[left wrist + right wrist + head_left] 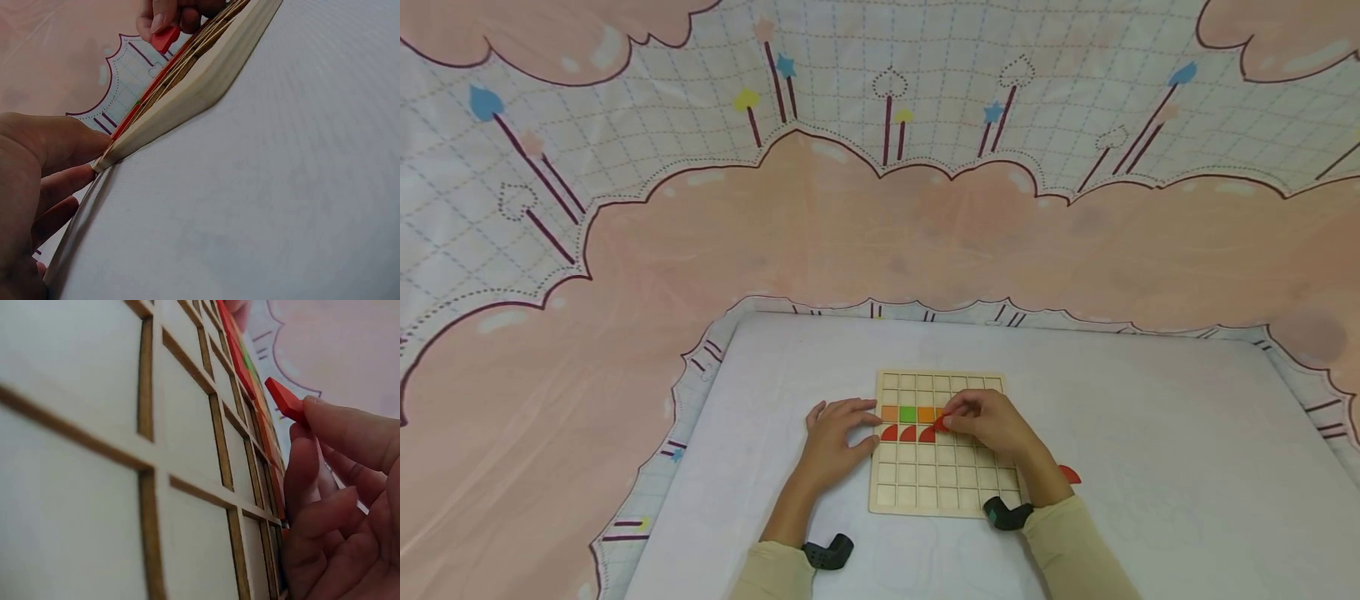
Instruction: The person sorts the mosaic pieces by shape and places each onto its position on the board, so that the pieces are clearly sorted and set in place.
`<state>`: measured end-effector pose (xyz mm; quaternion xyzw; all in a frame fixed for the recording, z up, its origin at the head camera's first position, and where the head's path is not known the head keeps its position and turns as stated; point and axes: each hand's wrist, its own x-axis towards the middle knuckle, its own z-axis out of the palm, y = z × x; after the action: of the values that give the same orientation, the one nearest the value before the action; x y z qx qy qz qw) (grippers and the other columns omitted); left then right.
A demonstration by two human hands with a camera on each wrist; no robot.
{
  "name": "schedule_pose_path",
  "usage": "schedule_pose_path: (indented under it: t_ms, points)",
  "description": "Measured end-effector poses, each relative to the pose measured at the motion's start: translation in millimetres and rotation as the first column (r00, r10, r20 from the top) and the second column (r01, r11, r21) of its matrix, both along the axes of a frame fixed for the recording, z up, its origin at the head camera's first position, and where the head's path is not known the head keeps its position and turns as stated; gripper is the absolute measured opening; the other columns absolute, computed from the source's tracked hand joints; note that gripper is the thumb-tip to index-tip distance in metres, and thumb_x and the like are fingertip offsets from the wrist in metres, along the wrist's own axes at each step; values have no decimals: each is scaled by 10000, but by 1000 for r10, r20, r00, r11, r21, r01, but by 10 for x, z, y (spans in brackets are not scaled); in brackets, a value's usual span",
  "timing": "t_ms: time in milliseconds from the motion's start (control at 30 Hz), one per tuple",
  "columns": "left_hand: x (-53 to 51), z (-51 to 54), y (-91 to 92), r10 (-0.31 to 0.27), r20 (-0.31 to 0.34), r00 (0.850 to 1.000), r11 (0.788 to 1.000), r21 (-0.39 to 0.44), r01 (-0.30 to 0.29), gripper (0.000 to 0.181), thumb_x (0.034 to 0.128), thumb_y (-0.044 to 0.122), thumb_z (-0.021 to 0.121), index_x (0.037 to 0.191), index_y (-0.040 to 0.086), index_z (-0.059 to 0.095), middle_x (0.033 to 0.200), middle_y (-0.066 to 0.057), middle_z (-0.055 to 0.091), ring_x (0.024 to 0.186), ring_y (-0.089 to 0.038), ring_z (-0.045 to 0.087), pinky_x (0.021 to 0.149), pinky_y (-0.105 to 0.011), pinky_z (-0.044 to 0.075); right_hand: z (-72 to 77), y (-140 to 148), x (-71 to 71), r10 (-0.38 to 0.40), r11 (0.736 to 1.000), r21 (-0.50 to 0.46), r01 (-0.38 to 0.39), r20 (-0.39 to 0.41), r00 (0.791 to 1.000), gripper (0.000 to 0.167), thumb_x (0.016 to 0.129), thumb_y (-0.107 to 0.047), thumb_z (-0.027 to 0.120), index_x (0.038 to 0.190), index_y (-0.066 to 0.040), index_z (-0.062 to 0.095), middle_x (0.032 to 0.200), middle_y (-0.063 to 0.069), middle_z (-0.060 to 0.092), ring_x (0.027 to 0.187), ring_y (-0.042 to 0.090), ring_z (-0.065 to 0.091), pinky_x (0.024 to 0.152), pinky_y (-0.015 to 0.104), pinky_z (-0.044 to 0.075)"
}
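Note:
A wooden grid board (947, 496) lies on the white table. One of its rows holds orange and green square tiles (907, 414); the row nearer the person holds three red quarter-circle tiles (907, 433). My right hand (992, 421) pinches another red tile (286, 402) between thumb and fingers, just above the board beside those red tiles. My left hand (838, 437) rests at the board's left edge, its fingers extended and touching the rim (134, 140). Part of the square row is hidden behind the right hand.
A loose red quarter-circle tile (1070, 474) lies on the table (1187, 467) to the right of the board, partly behind the right forearm. Black wrist devices (829, 552) sit on both wrists. A patterned cloth (925, 242) hangs behind the table.

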<state>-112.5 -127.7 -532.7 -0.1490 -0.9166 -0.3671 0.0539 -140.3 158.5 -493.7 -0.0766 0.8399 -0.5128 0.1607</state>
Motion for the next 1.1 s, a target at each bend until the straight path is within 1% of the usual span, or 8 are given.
schedule_pose_path:
  t_ms: [133,300,533,700,867,1100]
  points:
    - [1,8,0,2,1,1000,1000,5,-2,222,840,183,796,1057,226,774,1337,26,684,1325,-263,547,1161,-657,157,-29,8,-28,-1,1000,-14,1,36,999,115,892,-170,778,977,-102,739,867,34,670,772,162,583,687,239,494]
    - [3,11,-1,3,2,1000,1000,1,-3,224,841,182,794,1060,225,775,1341,26,683,1326,-265,546,1162,-654,159,-22,19,-49,4,1000,-10,-3,68,998,116,885,-170,781,966,-100,738,856,35,646,774,171,554,684,247,464]
    - [-7,-20,-3,1,-5,1000,1000,-6,-1,230,839,185,798,1063,231,773,1345,31,680,1326,-264,546,1162,-651,166,-26,36,-62,52,999,3,-52,36,998,119,867,-174,793,943,-90,755,842,65,658,765,181,549,671,249,450]
    - [-13,-32,-3,1,-4,1000,1000,-12,-2,229,844,187,798,1067,232,774,1350,35,678,1333,-258,541,1163,-649,167,-60,57,-67,80,996,27,-81,18,997,89,843,-173,810,899,-116,772,792,24,643,713,152,543,630,244,447]
    - [-10,-28,-5,3,16,1000,1000,-16,-3,233,857,192,793,1084,240,773,1366,43,669,1350,-248,529,1179,-632,153,-74,72,-68,93,993,68,-93,5,996,56,838,-187,813,870,-156,780,762,-21,630,673,121,529,619,239,441]
    - [4,-24,3,2,-5,1000,1000,2,-2,235,840,181,802,1069,227,773,1346,27,679,1333,-264,538,1166,-651,158,-59,93,-53,109,989,106,-105,-28,994,77,851,-199,803,884,-136,773,773,2,630,649,127,504,601,239,418]
